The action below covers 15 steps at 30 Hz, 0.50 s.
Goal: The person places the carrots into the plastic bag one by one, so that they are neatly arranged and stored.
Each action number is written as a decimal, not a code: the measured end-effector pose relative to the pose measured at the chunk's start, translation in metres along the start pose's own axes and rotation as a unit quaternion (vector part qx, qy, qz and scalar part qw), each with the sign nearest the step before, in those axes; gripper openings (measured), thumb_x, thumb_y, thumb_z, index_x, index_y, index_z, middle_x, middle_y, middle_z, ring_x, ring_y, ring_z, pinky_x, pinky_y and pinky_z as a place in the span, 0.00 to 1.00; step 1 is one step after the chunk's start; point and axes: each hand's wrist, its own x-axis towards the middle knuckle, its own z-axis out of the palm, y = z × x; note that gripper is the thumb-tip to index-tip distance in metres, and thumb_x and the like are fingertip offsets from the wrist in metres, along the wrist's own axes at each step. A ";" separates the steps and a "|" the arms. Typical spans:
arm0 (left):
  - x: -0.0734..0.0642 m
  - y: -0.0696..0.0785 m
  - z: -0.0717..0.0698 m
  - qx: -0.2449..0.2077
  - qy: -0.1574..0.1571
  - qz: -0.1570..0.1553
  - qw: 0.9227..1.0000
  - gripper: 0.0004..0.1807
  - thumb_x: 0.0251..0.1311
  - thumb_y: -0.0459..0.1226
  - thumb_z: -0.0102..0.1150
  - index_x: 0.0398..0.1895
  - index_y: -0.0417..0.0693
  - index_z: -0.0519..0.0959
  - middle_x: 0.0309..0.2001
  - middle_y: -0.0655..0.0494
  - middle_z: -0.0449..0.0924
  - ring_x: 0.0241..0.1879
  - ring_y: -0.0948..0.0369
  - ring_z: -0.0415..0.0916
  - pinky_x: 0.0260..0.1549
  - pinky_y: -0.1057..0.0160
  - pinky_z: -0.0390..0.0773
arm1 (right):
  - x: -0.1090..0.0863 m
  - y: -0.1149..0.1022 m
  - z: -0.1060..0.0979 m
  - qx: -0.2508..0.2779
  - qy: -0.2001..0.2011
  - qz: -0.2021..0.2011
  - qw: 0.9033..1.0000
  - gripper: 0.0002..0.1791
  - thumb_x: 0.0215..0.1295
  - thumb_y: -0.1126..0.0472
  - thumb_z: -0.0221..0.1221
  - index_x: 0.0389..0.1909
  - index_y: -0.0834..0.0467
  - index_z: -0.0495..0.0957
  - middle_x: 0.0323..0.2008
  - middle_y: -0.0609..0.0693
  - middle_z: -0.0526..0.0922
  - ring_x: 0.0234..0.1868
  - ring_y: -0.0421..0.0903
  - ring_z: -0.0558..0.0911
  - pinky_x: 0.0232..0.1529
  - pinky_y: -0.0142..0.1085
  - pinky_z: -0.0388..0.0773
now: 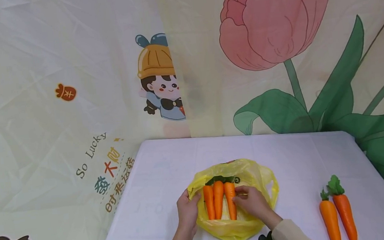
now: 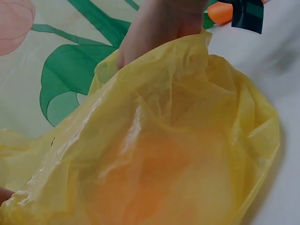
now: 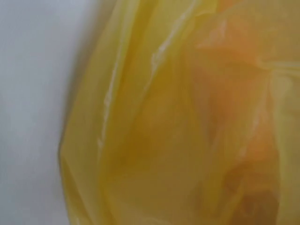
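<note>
A yellow plastic bag (image 1: pixel 234 232) lies on the table with its mouth spread, and three orange carrots (image 1: pixel 219 201) sit side by side in it, their green tops toward the back. At the bag's left rim my left hand (image 1: pixel 187 213) grips the plastic. My right hand (image 1: pixel 255 203) reaches inside the mouth and pinches the rightmost carrot (image 1: pixel 231 198) along its side. In the left wrist view the right hand (image 2: pixel 161 26) enters behind the raised bag edge, and the carrots glow orange through the film. The bag's wall hides the right fingers in the right wrist view.
Two more carrots (image 1: pixel 337 214) with leafy tops lie together at the right of the white-covered table (image 1: pixel 156 176). Behind and at the left hangs a printed cloth (image 1: pixel 200 58) with a tulip and cartoon figures. Dark wrist mounts show by both sleeves.
</note>
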 end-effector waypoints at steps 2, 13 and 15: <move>0.000 0.000 0.000 0.000 0.000 -0.003 1.000 0.23 0.72 0.30 0.51 0.68 0.34 0.70 0.66 0.42 0.73 0.66 0.47 0.70 0.66 0.47 0.69 | -0.003 -0.003 -0.003 -0.025 -0.005 -0.011 1.000 0.27 0.64 0.55 0.69 0.61 0.62 0.79 0.58 0.56 0.82 0.53 0.54 0.83 0.52 0.49 0.83; 0.000 0.000 0.000 -0.012 -0.007 0.002 1.000 0.23 0.71 0.29 0.50 0.68 0.33 0.69 0.67 0.41 0.72 0.66 0.46 0.70 0.65 0.48 0.70 | -0.054 -0.039 -0.016 -0.188 0.086 -0.177 0.962 0.33 0.64 0.46 0.68 0.67 0.54 0.76 0.64 0.51 0.78 0.61 0.52 0.79 0.56 0.51 0.80; 0.000 0.000 0.000 -0.012 -0.005 0.000 1.000 0.23 0.71 0.29 0.49 0.68 0.33 0.70 0.67 0.41 0.72 0.66 0.47 0.70 0.65 0.48 0.70 | -0.064 -0.043 -0.018 -0.218 0.097 -0.197 0.951 0.34 0.64 0.44 0.67 0.68 0.53 0.75 0.66 0.48 0.77 0.61 0.50 0.79 0.55 0.48 0.82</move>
